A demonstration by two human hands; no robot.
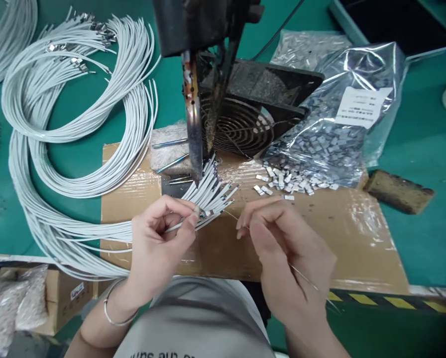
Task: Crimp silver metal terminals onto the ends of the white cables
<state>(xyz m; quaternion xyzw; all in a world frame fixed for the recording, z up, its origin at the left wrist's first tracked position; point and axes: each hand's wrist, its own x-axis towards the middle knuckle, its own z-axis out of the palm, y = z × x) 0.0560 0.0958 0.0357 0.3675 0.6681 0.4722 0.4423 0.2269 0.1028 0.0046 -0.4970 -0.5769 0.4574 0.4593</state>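
My left hand (167, 233) is closed in a pinch on the end of a white cable, with a small metal connector (207, 214) showing at the fingertips. Beyond it a bundle of white cable ends (208, 186) fans out beneath the soldering iron (193, 119). Between thumb and fingers, my right hand (286, 243) grips a thin solder wire (305, 278). One end of the wire points left toward the connector; the other trails out below the palm. Whether wire and connector touch, I cannot tell.
Coiled white cables (77, 134) cover the left of the green table. A dark fan (245, 124) stands behind the iron. Loose metal connectors (290, 181) lie on the cardboard (346, 238), beside a clear bag (380, 129) of more. A brown sponge block (398, 191) sits at right.
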